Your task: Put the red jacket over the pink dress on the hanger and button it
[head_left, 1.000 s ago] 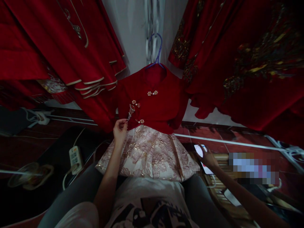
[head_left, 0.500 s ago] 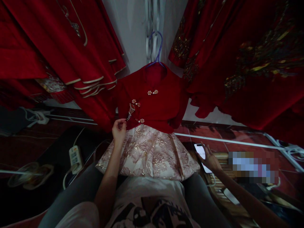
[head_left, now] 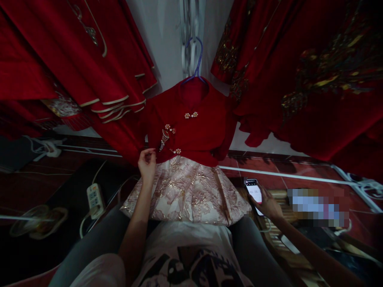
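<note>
A small red top point(head_left: 197, 137) with pearl flower fastenings hangs on a purple hanger point(head_left: 199, 59). A pale, gold-patterned skirt point(head_left: 185, 191) spreads below it, over my lap. On the left of the top's chest hangs a jewelled tassel ornament point(head_left: 164, 138). My left hand point(head_left: 147, 165) is just left of the ornament's lower tip, fingertips pinched together; whether anything thin is between them is too dark to see. My right hand point(head_left: 269, 204) is at the right edge of a lit phone point(head_left: 253, 193), its fingers over the screen and partly hiding it.
Red garments point(head_left: 113, 71) hang on the left, and more embroidered red garments point(head_left: 299, 71) on the right. A power strip point(head_left: 95, 199) lies on a black surface at left, near a clear plastic container point(head_left: 38, 221). Bamboo slats point(head_left: 278, 247) are under the phone. A white rail point(head_left: 284, 175) crosses behind.
My left hand has drawn slightly left, away from the ornament's tip, which now hangs apart from it. My right hand's fingers have shifted down the phone, whose screen display looks different.
</note>
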Demonstrator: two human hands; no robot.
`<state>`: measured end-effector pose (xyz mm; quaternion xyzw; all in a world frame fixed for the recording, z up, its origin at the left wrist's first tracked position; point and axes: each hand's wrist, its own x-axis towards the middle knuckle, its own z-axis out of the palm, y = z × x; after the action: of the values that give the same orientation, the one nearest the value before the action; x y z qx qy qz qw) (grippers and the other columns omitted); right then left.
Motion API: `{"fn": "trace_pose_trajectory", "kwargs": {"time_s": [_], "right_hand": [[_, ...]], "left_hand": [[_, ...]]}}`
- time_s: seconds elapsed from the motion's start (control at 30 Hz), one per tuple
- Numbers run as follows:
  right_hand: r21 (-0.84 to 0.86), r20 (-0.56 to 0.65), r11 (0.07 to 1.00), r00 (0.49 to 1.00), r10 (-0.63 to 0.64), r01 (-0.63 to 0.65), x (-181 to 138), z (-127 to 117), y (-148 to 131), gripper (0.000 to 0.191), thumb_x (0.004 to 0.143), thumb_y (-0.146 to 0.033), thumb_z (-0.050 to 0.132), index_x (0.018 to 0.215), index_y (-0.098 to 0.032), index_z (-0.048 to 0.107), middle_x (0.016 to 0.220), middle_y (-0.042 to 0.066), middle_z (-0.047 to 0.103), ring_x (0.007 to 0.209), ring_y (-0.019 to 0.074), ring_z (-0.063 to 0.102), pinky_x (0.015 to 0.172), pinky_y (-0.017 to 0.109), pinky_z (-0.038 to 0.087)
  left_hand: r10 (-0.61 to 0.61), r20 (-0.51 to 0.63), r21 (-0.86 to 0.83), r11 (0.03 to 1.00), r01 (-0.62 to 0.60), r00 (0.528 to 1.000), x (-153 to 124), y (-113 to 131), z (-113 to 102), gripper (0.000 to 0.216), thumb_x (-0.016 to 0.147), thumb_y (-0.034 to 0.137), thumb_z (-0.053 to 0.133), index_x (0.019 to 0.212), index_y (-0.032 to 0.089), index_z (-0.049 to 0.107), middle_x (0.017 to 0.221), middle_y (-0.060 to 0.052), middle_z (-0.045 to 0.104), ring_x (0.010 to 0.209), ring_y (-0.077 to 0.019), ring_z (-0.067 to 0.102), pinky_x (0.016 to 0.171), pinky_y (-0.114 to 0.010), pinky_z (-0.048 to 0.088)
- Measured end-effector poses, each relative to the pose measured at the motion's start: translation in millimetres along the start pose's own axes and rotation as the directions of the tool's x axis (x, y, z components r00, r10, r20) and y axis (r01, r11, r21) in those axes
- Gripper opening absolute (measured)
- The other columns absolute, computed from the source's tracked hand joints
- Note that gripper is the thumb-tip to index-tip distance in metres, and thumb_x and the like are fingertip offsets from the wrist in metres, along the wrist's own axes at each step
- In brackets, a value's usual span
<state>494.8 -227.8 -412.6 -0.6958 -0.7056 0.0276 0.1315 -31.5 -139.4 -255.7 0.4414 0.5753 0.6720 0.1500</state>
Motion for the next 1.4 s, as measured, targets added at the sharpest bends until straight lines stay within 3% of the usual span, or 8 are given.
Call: {"fn": "trace_pose_trajectory", "kwargs": {"time_s": [0.3,0.67,1.07,1.4], "right_hand": [[-0.026,0.043,1.0,0.999,0.018,-0.017,-0.3,13.6,14.9,0.071,0.087,-0.059,0.039,0.145,-0.019,0.033,0.134,0.016,0.054,0.12,0.0323,0.054,0.091,0.045,0.049],[-0.161,0.073,0.987,0.997,0.025,-0.013,0.5,14.9,20.8,0.074,0.086,-0.064,0.04,0.146,-0.02,0.036,0.118,0.016,0.063,0.107,0.0326,0.06,0.092,0.047,0.045],[-0.136,0.037,0.99,0.999,0.033,-0.027,-0.6,19.0,23.0,0.078,0.086,-0.062,0.04,0.149,-0.018,0.026,0.119,0.015,0.063,0.106,0.0319,0.06,0.092,0.046,0.044],[-0.118,0.043,0.992,0.997,0.059,-0.053,-1.0,11.6,14.1,0.078,0.086,-0.062,0.039,0.148,-0.016,0.027,0.123,0.018,0.061,0.106,0.0338,0.061,0.09,0.047,0.045]], "left_hand": [[-0.023,0.015,0.009,1.0,0.023,1.0,-1.7,1.6,1.7,0.022,0.078,0.031,0.061,0.094,0.016,0.063,0.088,-0.004,0.064,0.067,-0.0098,0.058,0.063,-0.022,0.049],[-0.039,0.033,0.002,0.999,0.039,0.999,-4.1,5.2,5.4,0.02,0.077,0.03,0.061,0.092,0.017,0.063,0.089,-0.004,0.065,0.068,-0.0102,0.057,0.064,-0.022,0.049],[-0.04,0.037,0.022,0.999,0.039,0.999,-5.0,7.4,6.4,0.02,0.077,0.03,0.06,0.093,0.017,0.063,0.087,-0.003,0.065,0.066,-0.0098,0.057,0.063,-0.021,0.048],[-0.04,0.037,0.01,0.999,0.04,0.999,-4.5,2.6,5.2,0.021,0.077,0.03,0.061,0.092,0.016,0.063,0.088,-0.003,0.065,0.067,-0.01,0.057,0.064,-0.022,0.048]]}}
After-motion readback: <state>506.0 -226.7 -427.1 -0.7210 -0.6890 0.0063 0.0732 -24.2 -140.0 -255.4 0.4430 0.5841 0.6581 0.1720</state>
